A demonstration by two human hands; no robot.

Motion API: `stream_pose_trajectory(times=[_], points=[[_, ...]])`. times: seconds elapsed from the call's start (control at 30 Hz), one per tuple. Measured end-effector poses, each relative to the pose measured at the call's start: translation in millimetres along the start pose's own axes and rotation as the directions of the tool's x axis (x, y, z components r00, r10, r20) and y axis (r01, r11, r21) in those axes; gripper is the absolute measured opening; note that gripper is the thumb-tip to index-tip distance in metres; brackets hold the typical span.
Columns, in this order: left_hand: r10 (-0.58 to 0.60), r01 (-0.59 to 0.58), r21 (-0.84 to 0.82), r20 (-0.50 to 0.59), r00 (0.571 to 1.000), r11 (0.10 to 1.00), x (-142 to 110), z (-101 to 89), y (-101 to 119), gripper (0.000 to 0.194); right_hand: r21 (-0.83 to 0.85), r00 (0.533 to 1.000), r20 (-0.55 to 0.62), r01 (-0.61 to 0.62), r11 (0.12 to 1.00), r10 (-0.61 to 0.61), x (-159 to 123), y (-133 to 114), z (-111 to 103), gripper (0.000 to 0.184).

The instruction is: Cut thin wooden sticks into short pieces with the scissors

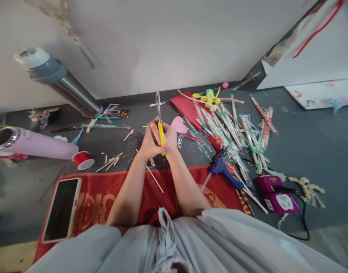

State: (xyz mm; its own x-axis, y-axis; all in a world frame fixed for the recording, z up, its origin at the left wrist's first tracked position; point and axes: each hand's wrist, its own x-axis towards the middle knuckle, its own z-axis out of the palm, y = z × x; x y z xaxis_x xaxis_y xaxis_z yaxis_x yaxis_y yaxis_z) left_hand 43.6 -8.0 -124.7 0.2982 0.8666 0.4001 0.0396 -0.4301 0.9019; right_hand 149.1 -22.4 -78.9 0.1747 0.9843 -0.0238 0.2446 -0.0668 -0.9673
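Observation:
Both my hands meet over the grey floor in front of me. My right hand [170, 139] is closed around the yellow handles of a pair of scissors [159, 121], whose metal blades point up and away from me. My left hand [148, 142] is closed beside the handles, touching the right hand; what it pinches is hidden. A pink paper heart [179, 124] lies just right of my right hand. Thin wooden sticks [110, 163] and sawdust lie on the floor to the left and under my hands.
A red mat [88, 204] carries a phone [61, 208]. A blue glue gun [223, 168], purple power strip [273, 193] and heap of wrapped chopsticks [233, 132] lie right. A red thread spool [83, 160], pink bottle [34, 144] and steel bottle [60, 81] sit left.

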Motion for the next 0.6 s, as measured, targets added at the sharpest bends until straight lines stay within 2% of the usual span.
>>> stream_pose_trajectory(times=[0.37,0.4,0.47,0.53,0.6], points=[[0.009,-0.008,-0.025,0.041,0.999,1.0,3,-2.9,15,0.103,-0.112,0.996,0.047,0.08,0.99,-0.075,1,0,-7,0.043],[0.017,-0.017,-0.018,0.008,1.0,1.0,4,-5.3,17,0.099,-0.137,0.994,0.069,0.094,0.986,-0.085,1,0,-8,0.042],[0.035,-0.03,0.044,-0.128,0.991,0.999,8,-12.8,21,0.086,-0.201,0.987,0.122,0.131,0.971,-0.108,1,-2,-10,0.041],[0.062,-0.011,0.163,-0.316,0.947,0.987,10,-23.3,26,0.068,-0.262,0.977,0.167,0.175,0.949,-0.134,-1,-5,-10,0.041],[0.106,0.029,0.291,-0.437,0.893,0.956,11,-35.2,31,0.05,-0.307,0.966,0.209,0.216,0.927,-0.156,-3,-7,-8,0.04]])
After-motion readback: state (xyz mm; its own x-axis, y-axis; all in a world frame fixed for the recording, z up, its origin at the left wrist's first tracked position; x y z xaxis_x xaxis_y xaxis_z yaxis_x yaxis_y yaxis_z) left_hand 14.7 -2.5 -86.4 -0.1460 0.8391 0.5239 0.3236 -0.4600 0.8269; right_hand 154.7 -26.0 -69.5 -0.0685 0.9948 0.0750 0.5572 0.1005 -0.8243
